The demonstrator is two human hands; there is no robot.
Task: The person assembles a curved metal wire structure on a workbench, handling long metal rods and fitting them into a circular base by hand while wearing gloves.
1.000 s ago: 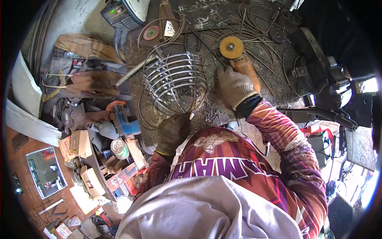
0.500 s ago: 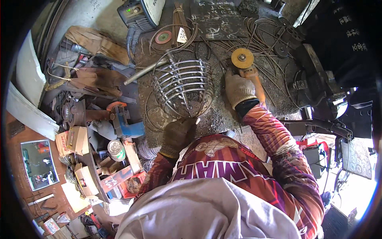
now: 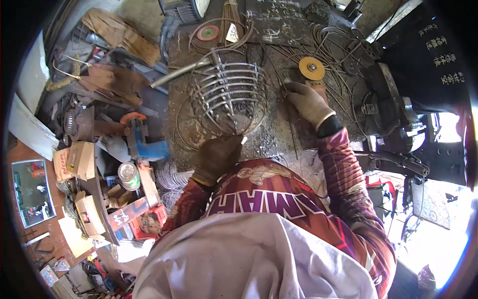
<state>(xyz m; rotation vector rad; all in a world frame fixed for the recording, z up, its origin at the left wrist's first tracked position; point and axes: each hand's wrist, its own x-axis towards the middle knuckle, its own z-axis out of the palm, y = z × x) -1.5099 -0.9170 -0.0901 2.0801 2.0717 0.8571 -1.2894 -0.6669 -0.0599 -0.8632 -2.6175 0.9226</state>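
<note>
In a dark brown glove, my left hand (image 3: 217, 158) is closed at the near end of a cage-like frame of curved metal bars (image 3: 231, 92). A small white piece (image 3: 244, 140) sticks out at its fingertips; I cannot tell what it is. My right hand (image 3: 311, 105), in a pale glove, has its fingers pinched around a thin dark metal rod (image 3: 292, 127), which points toward the bench's near edge. Just beyond it lies an angle grinder with a yellow disc (image 3: 311, 68), its orange body partly hidden by the hand.
A metal-handled hammer (image 3: 184, 72) lies against the frame's far left. Coiled wire (image 3: 326, 37), a bundle of rods (image 3: 230, 15) and a reddish disc (image 3: 207, 33) occupy the far bench. A vise (image 3: 398, 104) stands right; boxes and a can (image 3: 129, 176) stand left.
My right hand has drawn back and right from beside the grinder, and the thin rod now shows under its fingers. My left hand stays at the frame's near end. The whole view has shifted slightly.
</note>
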